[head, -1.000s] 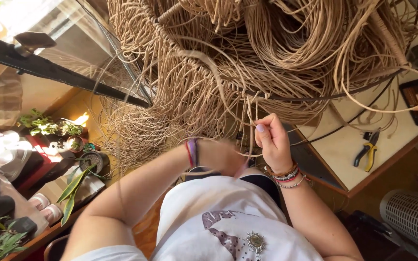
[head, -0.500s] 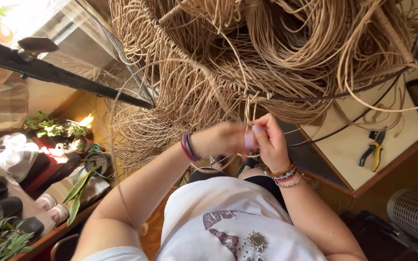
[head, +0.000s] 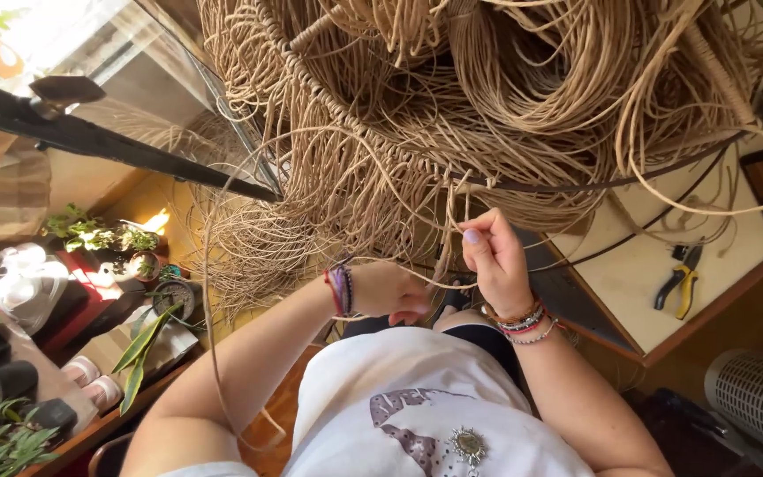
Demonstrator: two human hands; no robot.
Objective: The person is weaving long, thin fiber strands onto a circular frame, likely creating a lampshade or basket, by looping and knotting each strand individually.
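Right hand (head: pixel 494 256) was pinching a thin cord strand (head: pixel 454 212) hanging at 12 o'clock from the woven cord bundle (head: pixel 487 97); left hand (head: pixel 390 290), at its 8 o'clock, was curled around another strand. Looked light, springy, tangle-prone, so probably best gripped close to the knot.

This looks like a craft corner in a home, probably a small weaving workshop: a huge tangle of tan cord (head: pixel 505 97) heaps over a pale worktable (head: pixel 638 274), with yellow-handled pliers (head: pixel 675 281) lying on it. Off to one side, potted plants (head: pixel 99 237) crowd a low shelf in the sunlight beside a glass pane (head: pixel 147 75), and there's a wooden floor (head: pixel 267 420) below. A white slatted appliance (head: pixel 757 397) sits by the table, maybe a heater or fan, though it's too cropped to say for sure.
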